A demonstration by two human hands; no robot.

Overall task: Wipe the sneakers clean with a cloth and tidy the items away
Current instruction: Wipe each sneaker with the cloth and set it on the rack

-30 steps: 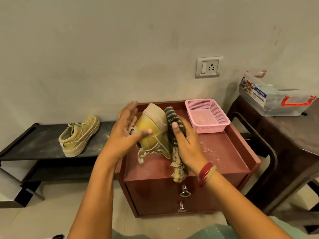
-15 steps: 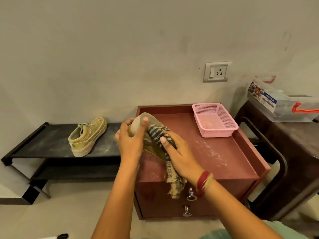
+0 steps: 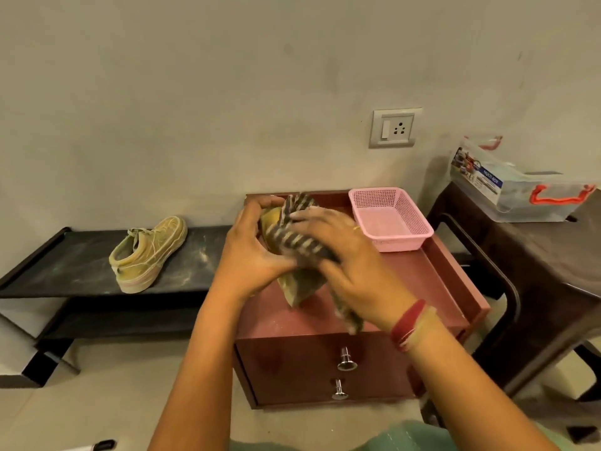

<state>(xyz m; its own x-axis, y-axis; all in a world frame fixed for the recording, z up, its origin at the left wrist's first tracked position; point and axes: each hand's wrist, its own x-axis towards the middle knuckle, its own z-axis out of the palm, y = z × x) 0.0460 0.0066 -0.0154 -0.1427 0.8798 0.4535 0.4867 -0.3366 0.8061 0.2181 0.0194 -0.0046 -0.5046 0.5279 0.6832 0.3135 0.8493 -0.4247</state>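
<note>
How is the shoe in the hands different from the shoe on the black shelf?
The held sneaker is gripped by the left hand over the red cabinet; the shelf sneaker sits on the black shelf. The held sneaker is tilted; the shelf sneaker rests flat on its sole. A striped cloth under the right hand covers the held sneaker; the shelf sneaker is bare. Both look dusty yellow-green.

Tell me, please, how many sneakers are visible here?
2. One sneaker stands on the black shelf at left. The other sneaker is gripped by the left hand above the red cabinet, partly hidden under the striped cloth.
</note>
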